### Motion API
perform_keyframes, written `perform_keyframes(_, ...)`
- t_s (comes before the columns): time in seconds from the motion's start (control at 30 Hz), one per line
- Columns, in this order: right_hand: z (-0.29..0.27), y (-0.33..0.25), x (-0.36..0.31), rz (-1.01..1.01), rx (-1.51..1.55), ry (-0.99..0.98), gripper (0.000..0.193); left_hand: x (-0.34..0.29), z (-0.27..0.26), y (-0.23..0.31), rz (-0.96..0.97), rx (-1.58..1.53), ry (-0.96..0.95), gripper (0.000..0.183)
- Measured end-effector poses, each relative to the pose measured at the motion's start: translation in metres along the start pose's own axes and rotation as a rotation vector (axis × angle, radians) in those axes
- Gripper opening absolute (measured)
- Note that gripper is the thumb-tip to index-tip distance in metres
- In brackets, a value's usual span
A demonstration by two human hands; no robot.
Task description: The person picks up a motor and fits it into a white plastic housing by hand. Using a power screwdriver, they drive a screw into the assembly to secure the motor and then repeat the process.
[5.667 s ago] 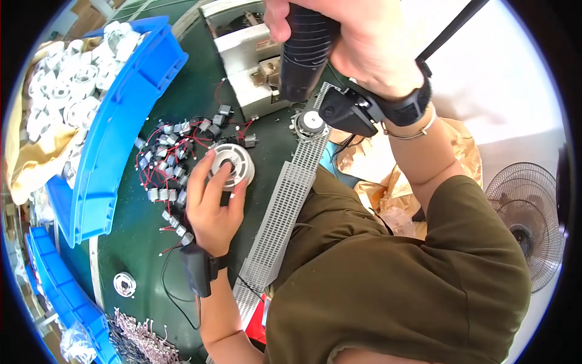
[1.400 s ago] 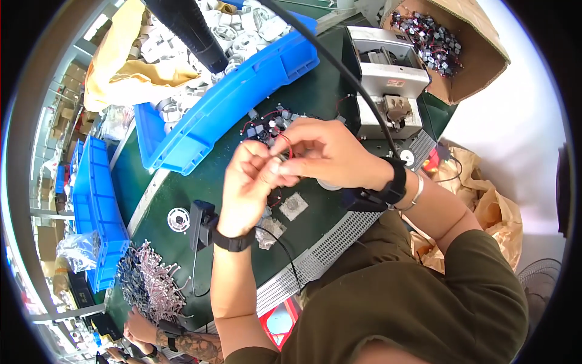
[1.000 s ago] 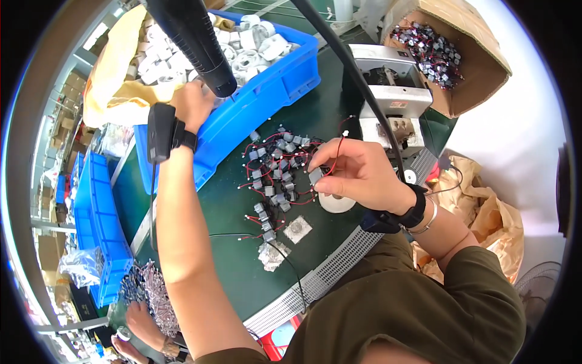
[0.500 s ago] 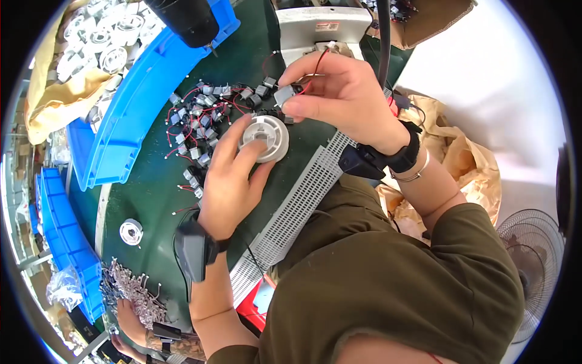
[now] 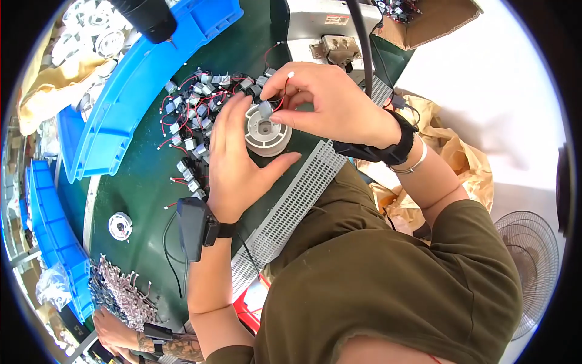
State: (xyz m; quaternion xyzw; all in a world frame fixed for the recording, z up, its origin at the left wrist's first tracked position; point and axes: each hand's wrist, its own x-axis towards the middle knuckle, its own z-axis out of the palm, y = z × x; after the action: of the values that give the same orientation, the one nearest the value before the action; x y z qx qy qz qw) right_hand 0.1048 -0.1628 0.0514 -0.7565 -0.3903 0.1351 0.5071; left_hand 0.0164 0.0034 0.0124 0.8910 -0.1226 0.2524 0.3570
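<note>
My right hand [image 5: 339, 104] pinches a small grey motor [image 5: 265, 110] between thumb and fingertips, with red and black wires and a white plug trailing over the fingers. The motor is over the upper part of a round white plastic housing [image 5: 271, 147], which has a ribbed rim and a hub in its middle. Spread along the housing's left side, my left hand [image 5: 233, 159] has its fingers straight and its thumb held apart near the lower right. Whether its fingertips touch the rim I cannot tell. Several similar wired motors [image 5: 197, 109] lie in a loose heap beyond the left hand.
A blue bin [image 5: 115, 121] stands at the left, below a dark power-driver tip [image 5: 148, 21]. Another white round part [image 5: 120, 226] lies on the green table. A perforated grey strip [image 5: 291, 209] runs along the near edge. A co-worker's hand [image 5: 112, 330] is beside a bundle of wires [image 5: 130, 291].
My right hand has brought the motor down and left, over the housing. My left hand has loosened from the housing, its fingers straightening and thumb spreading. The co-worker's hand has shifted down and left.
</note>
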Motion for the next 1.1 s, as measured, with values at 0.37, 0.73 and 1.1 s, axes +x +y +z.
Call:
perform_keyframes(0.37, -0.012, -0.001, 0.007, -0.191, -0.066, -0.117, 0.021, -0.003, 0.006, 0.002, -0.212, 0.031, -0.029, 0.071)
perform_keyframes(0.73, -0.006, 0.002, 0.019, -0.431, -0.498, -0.376, 0.023, 0.008, -0.010, -0.014, -0.244, -0.279, -0.197, 0.076)
perform_keyframes(1.1, -0.026, -0.044, 0.038, -0.462, -0.463, -0.100, 0.027, 0.002, -0.024, -0.016, -0.024, -0.082, -0.111, 0.089)
